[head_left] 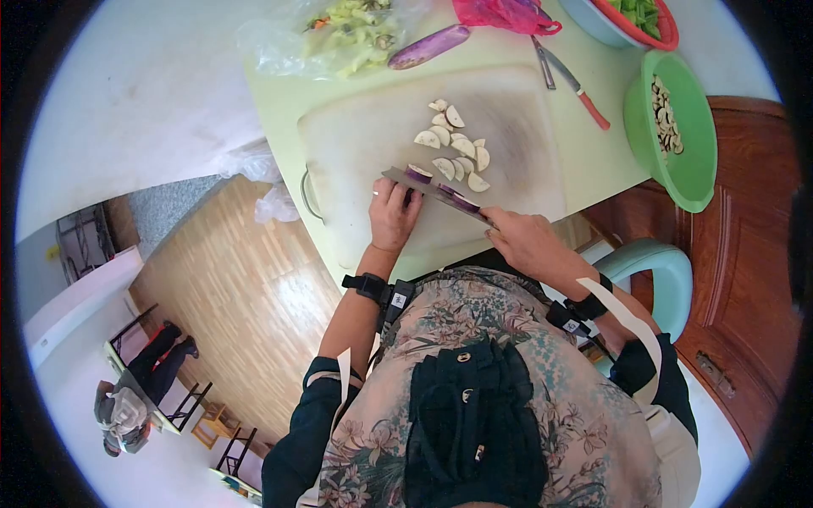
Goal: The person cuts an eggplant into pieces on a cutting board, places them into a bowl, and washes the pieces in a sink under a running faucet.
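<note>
A: From the left, your left hand has its fingers bent narrow against an eggplant chunk on the cutting board, knife just beside the fingertips!

B: Slicing's the step in hand, I'd judge. Pale slices lie loose on the far side of the blade.

A: Farther right, your right hand is wrapped round the handle.

B: The next cut calls for tucked fingertips and a steady chunk, I'd say. Rightmost, a green basin holds more cut pieces.
</note>
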